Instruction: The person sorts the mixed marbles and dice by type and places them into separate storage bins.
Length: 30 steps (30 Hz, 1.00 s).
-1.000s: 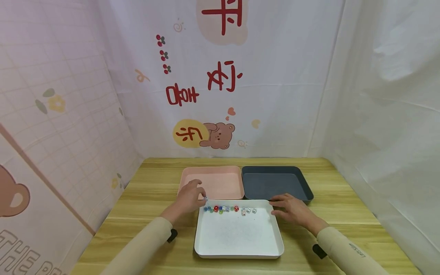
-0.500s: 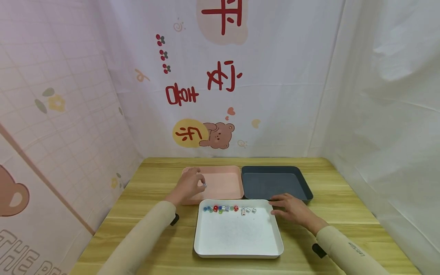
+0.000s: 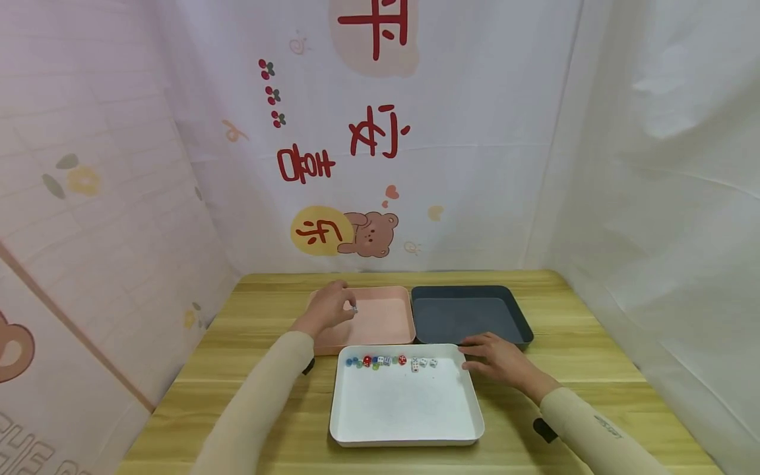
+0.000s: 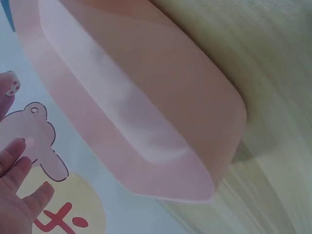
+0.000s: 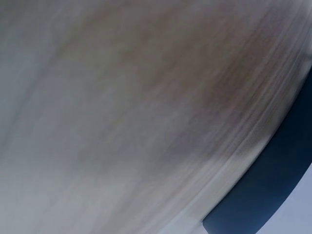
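Note:
My left hand (image 3: 330, 307) is over the pink tray (image 3: 392, 316) and pinches a small die (image 3: 355, 309) between thumb and fingertips. In the left wrist view the die (image 4: 13, 84) looks pale with reddish dots, held at the left edge. My right hand (image 3: 501, 359) lies at the far right corner of the white tray (image 3: 410, 412), its fingers relaxed and touching the rim. Along that tray's far side sits a row of several dice, among them a red die (image 3: 402, 360), a white die (image 3: 433, 363) and a blue translucent one (image 3: 349, 362).
A dark grey tray (image 3: 469, 316) stands right of the pink one, behind the white tray. All three are on a wood-grain table (image 3: 237, 343). Printed cloth (image 3: 463, 165) encloses the back and sides. The right wrist view is mostly blurred, with a dark tray edge (image 5: 263, 180).
My left hand has carried the die from the white tray's far left corner forward, over the pink tray. The right hand stays at the white tray's corner. The head view has shifted slightly.

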Tool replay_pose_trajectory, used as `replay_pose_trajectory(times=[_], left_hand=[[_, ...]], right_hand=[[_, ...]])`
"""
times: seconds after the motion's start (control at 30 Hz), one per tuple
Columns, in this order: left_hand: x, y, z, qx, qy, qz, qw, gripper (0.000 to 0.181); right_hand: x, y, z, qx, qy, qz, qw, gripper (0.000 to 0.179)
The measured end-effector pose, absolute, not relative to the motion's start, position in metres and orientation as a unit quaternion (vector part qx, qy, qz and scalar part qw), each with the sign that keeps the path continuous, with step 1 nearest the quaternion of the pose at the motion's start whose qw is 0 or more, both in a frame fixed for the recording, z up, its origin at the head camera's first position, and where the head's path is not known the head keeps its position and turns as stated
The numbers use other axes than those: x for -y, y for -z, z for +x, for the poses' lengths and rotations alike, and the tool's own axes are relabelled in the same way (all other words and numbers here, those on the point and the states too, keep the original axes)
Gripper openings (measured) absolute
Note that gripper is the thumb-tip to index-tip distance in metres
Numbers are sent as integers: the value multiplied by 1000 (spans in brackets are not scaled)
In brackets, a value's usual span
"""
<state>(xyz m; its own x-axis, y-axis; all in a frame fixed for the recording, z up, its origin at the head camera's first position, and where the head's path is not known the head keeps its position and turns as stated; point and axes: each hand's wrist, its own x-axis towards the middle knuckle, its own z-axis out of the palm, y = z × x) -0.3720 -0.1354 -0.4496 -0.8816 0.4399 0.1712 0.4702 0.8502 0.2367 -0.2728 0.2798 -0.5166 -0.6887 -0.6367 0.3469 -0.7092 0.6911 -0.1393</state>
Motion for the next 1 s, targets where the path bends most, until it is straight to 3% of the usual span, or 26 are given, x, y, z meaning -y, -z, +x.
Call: replay_pose_trajectory(times=[0.43, 0.83, 1.0], left_hand=[[126, 469, -381, 960, 182, -212, 12, 7], [122, 476, -383, 960, 186, -208, 12, 7], [120, 479, -384, 962, 186, -200, 18, 19]], right_hand=[[-281, 518, -274, 913, -129, 366, 128, 44], [-279, 519, -275, 914, -129, 366, 123, 45], [-279, 519, -275, 914, -124, 367, 123, 46]])
